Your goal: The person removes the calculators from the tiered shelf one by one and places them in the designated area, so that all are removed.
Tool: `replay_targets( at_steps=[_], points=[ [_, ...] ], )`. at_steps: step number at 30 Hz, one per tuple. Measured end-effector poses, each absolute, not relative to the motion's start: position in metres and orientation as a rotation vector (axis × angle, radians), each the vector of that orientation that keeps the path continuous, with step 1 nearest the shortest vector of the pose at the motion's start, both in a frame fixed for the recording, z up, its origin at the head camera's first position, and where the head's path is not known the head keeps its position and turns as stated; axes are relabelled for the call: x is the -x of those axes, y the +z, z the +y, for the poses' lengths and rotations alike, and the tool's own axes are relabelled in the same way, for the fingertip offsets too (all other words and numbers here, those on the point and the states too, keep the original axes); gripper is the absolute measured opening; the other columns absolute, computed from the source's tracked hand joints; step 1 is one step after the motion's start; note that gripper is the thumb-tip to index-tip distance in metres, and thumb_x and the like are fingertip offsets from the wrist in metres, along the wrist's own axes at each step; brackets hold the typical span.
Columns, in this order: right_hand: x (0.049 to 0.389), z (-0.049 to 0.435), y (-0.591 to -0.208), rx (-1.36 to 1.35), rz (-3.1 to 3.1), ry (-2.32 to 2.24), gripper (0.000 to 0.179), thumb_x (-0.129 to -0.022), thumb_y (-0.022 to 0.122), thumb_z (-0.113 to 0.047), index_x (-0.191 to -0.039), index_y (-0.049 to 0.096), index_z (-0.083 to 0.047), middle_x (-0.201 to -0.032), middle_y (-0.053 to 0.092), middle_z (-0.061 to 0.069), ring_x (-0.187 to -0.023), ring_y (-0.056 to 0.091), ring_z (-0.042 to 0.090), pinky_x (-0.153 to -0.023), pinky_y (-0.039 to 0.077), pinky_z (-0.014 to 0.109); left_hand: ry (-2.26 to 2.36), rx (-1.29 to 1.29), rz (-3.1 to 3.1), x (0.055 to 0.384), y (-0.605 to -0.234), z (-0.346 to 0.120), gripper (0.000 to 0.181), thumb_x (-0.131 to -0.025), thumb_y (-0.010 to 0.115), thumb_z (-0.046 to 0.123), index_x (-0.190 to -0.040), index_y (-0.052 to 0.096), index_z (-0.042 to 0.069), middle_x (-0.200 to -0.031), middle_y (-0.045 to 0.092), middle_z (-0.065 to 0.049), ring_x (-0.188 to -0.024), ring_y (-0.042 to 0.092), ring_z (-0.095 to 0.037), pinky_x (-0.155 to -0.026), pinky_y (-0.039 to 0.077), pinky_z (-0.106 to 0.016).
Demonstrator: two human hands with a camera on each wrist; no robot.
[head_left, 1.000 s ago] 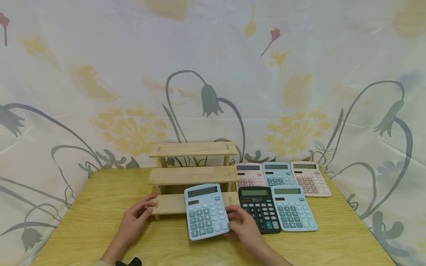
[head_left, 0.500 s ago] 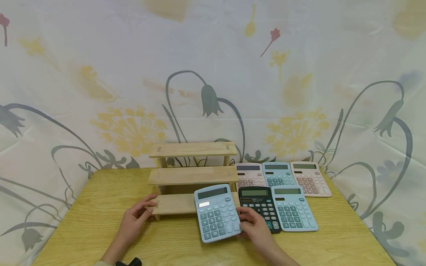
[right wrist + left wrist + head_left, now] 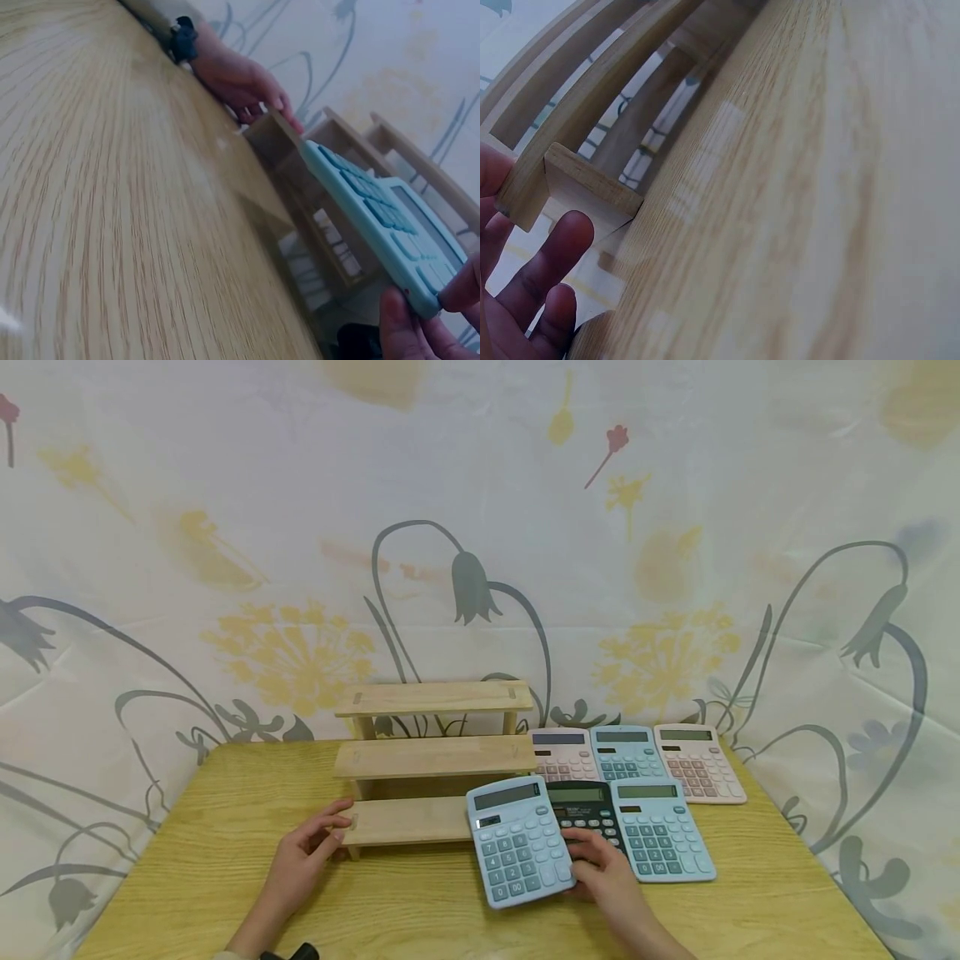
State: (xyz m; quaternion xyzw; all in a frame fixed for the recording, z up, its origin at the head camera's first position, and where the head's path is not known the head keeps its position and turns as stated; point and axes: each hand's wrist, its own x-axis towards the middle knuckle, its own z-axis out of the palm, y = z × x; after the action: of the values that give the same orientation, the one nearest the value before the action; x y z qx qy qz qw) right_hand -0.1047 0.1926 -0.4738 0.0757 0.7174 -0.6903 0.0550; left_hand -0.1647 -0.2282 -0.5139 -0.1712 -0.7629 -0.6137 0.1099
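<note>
A light-blue calculator (image 3: 517, 847) is tilted in front of the stepped wooden stand (image 3: 408, 820), its display toward the back. My right hand (image 3: 606, 870) grips it by the lower right edge, thumb on the near face and fingers behind, as the right wrist view shows along its side (image 3: 367, 217). At the stand's left end, my left hand (image 3: 302, 853) holds the lowest step. In the left wrist view, fingers (image 3: 562, 244) lie around that board's end (image 3: 525, 187). The held calculator overlaps the right end of the lowest step and part of a black calculator (image 3: 588, 814).
Right of the stand lie calculators in two rows: a light-blue one (image 3: 663, 835) beside the black one in front, and two pink ones (image 3: 701, 764) around a blue one (image 3: 622, 756) behind. A patterned cloth (image 3: 660, 568) hangs behind the wooden table (image 3: 180, 860).
My right hand has carried the light-blue calculator rightward, from in front of the lowest step's middle to its right end, partly over the black calculator. My left hand has stayed in place.
</note>
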Motion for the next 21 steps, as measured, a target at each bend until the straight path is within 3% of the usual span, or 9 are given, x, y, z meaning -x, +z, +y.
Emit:
replay_targets(
  at_steps=[11, 21],
  points=[
    [0.104, 0.220, -0.469, -0.375, 2.238, -2.076, 0.048, -0.090, 0.046, 0.009, -0.137, 0.051, 0.002, -0.120, 0.062, 0.016, -0.098, 0.059, 0.024, -0.075, 0.054, 0.039, -1.814, 0.496, -2.234, 0.164, -0.513, -0.228, 0.016, -0.099, 0.058, 0.001, -0.111, 0.067, -0.004, -0.136, 0.061, -0.010, -0.082, 0.068, -0.013, -0.064, 0.056, -0.030],
    [0.105, 0.256, -0.465, -0.407, 2.250, -2.070, 0.050, -0.094, 0.042, 0.006, -0.144, 0.044, 0.003, -0.128, 0.056, 0.018, -0.101, 0.061, 0.016, -0.080, 0.055, 0.036, -1.806, 0.502, -2.227, 0.164, -0.513, -0.228, 0.016, -0.099, 0.058, 0.000, -0.110, 0.068, -0.004, -0.136, 0.060, -0.015, -0.079, 0.067, -0.015, -0.063, 0.055, -0.030]
  ],
)
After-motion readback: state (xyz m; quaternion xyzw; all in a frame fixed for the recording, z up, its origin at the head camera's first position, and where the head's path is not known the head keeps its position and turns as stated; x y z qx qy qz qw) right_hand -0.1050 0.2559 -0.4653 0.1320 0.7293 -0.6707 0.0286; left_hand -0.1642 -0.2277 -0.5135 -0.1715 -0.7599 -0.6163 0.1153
